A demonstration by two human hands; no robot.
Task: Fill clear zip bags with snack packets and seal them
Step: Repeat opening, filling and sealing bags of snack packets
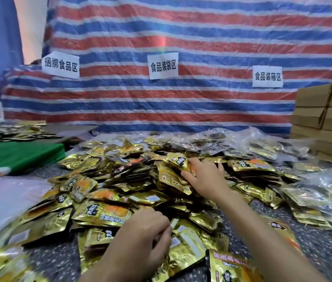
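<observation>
Gold packet (178,160), long axis slanting down-right, beneath spread right hand (203,177); left hand (140,233) curled, hold unclear.

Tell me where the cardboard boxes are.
In the head view, the cardboard boxes are stacked at the far right edge, against the striped tarp, just behind the filled clear bags.

Packet heap (140,180) fills the middle, boxes (324,119) wall the right; bare tabletop (324,247) front-right seems passable.
</observation>
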